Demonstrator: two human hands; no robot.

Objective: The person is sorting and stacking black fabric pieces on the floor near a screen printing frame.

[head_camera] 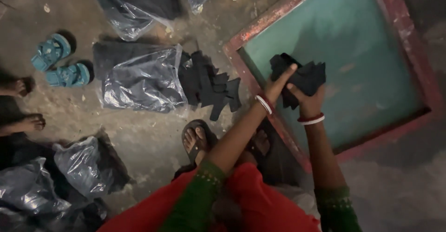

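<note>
Both my hands hold a bundle of black fabric pieces (pixel 302 76) over the teal table top (pixel 367 64) with its worn red frame (pixel 260 32). My left hand (pixel 278 85) grips the bundle's left side, fingers spread along it. From below, my right hand (pixel 309 102) closes on the same bundle. Red and white bangles sit on both wrists. On the floor to the left, more black fabric pieces (pixel 211 85) spill out of a clear plastic bag (pixel 141 81).
Several other plastic bags of dark fabric lie around: top (pixel 134 4) and lower left (pixel 83 167). A pair of blue sandals (pixel 60 62) lies at the left. Another person's bare feet (pixel 23 104) show at the left edge. My own sandalled feet (pixel 197 141) stand on concrete floor.
</note>
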